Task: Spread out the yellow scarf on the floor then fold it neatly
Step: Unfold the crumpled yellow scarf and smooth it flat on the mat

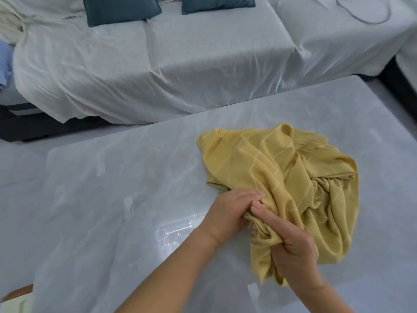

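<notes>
Barely begun: the yellow scarf [282, 177] lies in a crumpled heap on the glossy grey surface [112, 199], while the left hand [228, 213] and right hand [293, 247] both pinch its bunched near edge; spreading and folding are not yet done

One yellow scarf [282, 168] is counted; two grips (bare hands) are listed, left grip [228, 215] and right grip [295, 249]; two teal cushions [119, 9] [216, 3], one covered sofa [203, 64] and one cable [373, 23] are recorded.

Soft, cool light falls evenly, leaving faint shadows beside the yellow scarf [270, 168]. White glare shines below and left of the scarf; lines bow toward the edges.
</notes>
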Demonstrator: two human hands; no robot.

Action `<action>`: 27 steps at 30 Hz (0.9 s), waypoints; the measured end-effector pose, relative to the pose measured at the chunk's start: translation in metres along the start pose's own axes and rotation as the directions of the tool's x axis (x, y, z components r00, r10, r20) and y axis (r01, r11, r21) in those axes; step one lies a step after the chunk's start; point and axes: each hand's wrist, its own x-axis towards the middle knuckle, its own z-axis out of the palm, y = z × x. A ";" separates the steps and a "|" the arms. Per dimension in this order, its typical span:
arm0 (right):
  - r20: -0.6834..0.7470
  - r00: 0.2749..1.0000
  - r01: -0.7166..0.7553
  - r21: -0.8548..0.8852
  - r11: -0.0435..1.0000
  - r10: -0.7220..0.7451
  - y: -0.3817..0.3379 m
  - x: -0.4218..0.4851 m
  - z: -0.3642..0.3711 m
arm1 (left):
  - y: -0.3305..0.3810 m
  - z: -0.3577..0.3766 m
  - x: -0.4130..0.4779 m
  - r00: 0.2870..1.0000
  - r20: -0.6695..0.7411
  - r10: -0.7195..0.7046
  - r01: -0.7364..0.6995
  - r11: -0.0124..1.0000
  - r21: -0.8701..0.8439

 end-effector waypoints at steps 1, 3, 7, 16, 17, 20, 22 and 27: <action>-0.014 1.000 0.012 0.004 1.000 -0.012 -0.005 0.000 -0.001 | 0.003 0.004 0.001 1.000 -0.022 0.015 -0.015 1.000 -0.015; -0.025 0.999 0.040 0.014 0.999 -0.040 -0.013 0.002 -0.004 | 0.004 0.009 0.001 0.998 -0.035 0.052 -0.052 0.998 -0.019; -0.029 0.998 0.063 0.018 0.998 -0.062 -0.022 0.013 -0.011 | 0.008 0.004 0.000 0.990 -0.136 0.045 -0.056 0.996 -0.075; -0.017 0.950 -0.308 0.103 0.946 0.311 -0.021 0.044 -0.014 | 0.001 -0.058 -0.013 0.996 -0.050 -0.067 0.068 0.997 0.020; 0.000 0.935 -0.352 0.120 0.928 0.355 -0.020 0.046 -0.012 | 0.002 -0.062 -0.016 0.994 -0.041 -0.097 0.097 0.995 0.019; 0.057 0.911 -0.412 0.156 0.898 0.409 -0.021 0.050 -0.008 | 0.007 -0.070 -0.025 0.985 -0.040 -0.168 0.169 0.986 0.011; 0.092 0.900 -0.436 0.187 0.880 0.426 -0.022 0.053 -0.004 | 0.013 -0.074 -0.029 0.980 -0.062 -0.188 0.188 0.982 -0.004; 0.187 0.887 -0.455 0.207 0.866 0.422 -0.027 0.060 -0.001 | 0.023 -0.087 -0.035 0.971 -0.108 -0.214 0.212 0.977 -0.032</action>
